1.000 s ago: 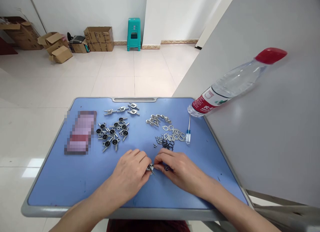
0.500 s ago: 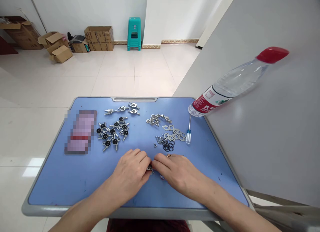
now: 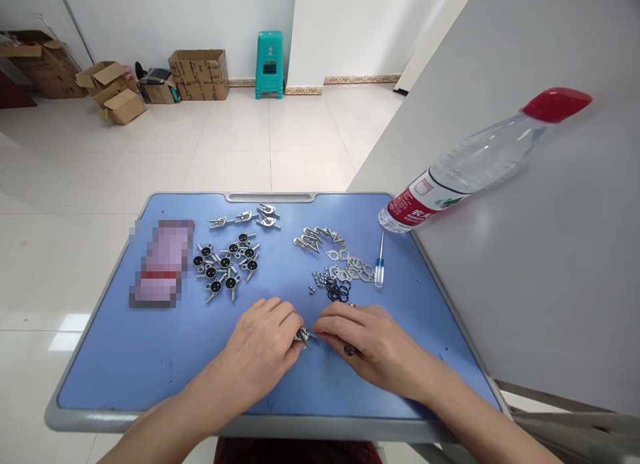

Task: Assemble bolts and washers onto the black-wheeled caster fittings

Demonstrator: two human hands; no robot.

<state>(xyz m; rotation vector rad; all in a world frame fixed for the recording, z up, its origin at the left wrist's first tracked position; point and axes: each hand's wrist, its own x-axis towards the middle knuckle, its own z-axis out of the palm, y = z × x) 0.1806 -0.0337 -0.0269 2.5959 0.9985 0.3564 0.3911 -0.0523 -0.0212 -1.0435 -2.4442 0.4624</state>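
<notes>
My left hand [image 3: 265, 344] is closed around a small metal part [image 3: 304, 335], whose thin prongs stick out past the fingertips toward the right. My right hand [image 3: 373, 341] sits just right of it, fingers pinched together close to the prong tips; whether they touch cannot be told. Under its curled fingers shows a small dark round thing [image 3: 349, 350], too small to name. Beyond the right hand lie black rubber rings [image 3: 338, 291], small screws [image 3: 321, 278] and flat metal gaskets [image 3: 354, 269]. Left of them are metal parts with black round faces [image 3: 225, 263].
Forked metal parts [image 3: 244, 217] lie at the back of the blue table [image 3: 150, 357], pointed metal pieces [image 3: 319, 237] right of them. A screwdriver [image 3: 379, 271] lies near a red-capped water bottle [image 3: 425, 201]. A blurred pinkish object [image 3: 163, 264] is at left. A grey panel [image 3: 560, 264] stands right.
My right hand has drawn a little to the right, off the metal part, uncovering its prongs. The dark round thing now shows under its fingers. My left hand has stayed in place.
</notes>
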